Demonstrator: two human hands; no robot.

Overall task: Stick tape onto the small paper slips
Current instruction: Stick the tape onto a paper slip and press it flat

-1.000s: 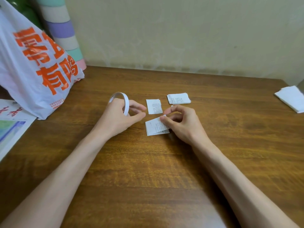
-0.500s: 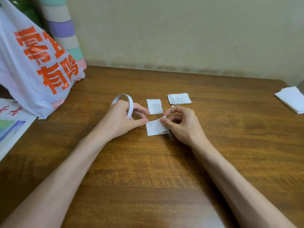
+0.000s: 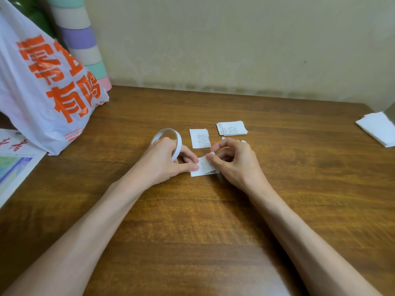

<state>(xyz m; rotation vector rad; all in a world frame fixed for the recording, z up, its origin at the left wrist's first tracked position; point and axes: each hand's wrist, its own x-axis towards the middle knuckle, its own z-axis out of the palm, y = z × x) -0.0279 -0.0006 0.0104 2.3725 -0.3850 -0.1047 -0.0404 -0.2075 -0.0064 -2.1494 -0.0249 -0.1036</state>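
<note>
from the head camera, on the middle of a brown wooden table (image 3: 213, 221), both bare forearms reach forward and the hands meet over a slip (image 3: 203, 168). the slip is white with small printed lines; it lies low over the wood, tilted, its near left corner pointing toward the camera.

the left hand (image 3: 162, 161) holds a tape roll (image 3: 179, 145), a thin white ring that stands on edge with the fingers curled through it. the thumb stretches right and its tip touches the slip's left edge, while the forefinger reaches out just behind it.

the right hand (image 3: 237, 165) pinches the slip's right part: the thumb lies on top of the paper and the other fingers are curled above and behind it. whether a piece of tape already sits on the slip cannot be told.

just beyond the hands, a lone slip (image 3: 199, 138) lies flat on the table, and right of it, near but apart, sits a stack (image 3: 232, 128) of more slips. two tiny white scraps (image 3: 223, 138) show beside the right knuckles.

at the far left, a white bag (image 3: 42, 92) with big orange characters leans in front of a striped column (image 3: 81, 39) in pastel bands. a printed sheet (image 3: 12, 165) lies under the bag's near edge. by the right edge rests a folded white paper (image 3: 378, 128), well apart from the hands. a pale wall (image 3: 235, 39) runs behind the table.
</note>
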